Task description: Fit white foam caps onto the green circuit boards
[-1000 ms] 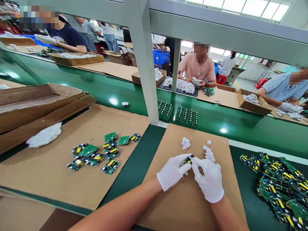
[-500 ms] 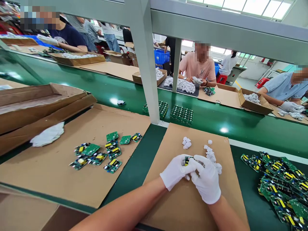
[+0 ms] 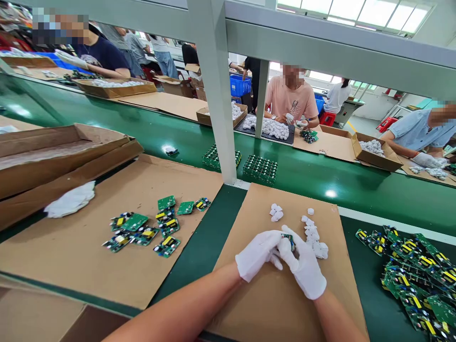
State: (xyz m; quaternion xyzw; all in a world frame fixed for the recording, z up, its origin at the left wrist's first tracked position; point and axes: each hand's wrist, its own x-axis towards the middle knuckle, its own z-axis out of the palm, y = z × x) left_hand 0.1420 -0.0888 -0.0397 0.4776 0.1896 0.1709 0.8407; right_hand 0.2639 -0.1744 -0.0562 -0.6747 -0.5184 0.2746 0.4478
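Both my hands wear white gloves and meet over a brown cardboard sheet (image 3: 278, 308). My left hand (image 3: 257, 254) and my right hand (image 3: 303, 267) pinch one small green circuit board (image 3: 288, 239) between their fingertips; most of it is hidden by the fingers. Just beyond my right hand lie several small white plastic pieces (image 3: 313, 235), with another little cluster of white pieces (image 3: 275, 212) farther back on the sheet.
A heap of green circuit boards (image 3: 413, 273) lies at the right, a smaller scatter of boards (image 3: 153, 228) on the left cardboard beside a white cloth (image 3: 70, 200). Trays of boards (image 3: 260, 168) ride the green conveyor (image 3: 338, 178) behind a grey post (image 3: 217, 95). People work across it.
My hands have closed tighter round the small board and turned it, so less of it shows. The trays and a small item on the conveyor have drifted left.
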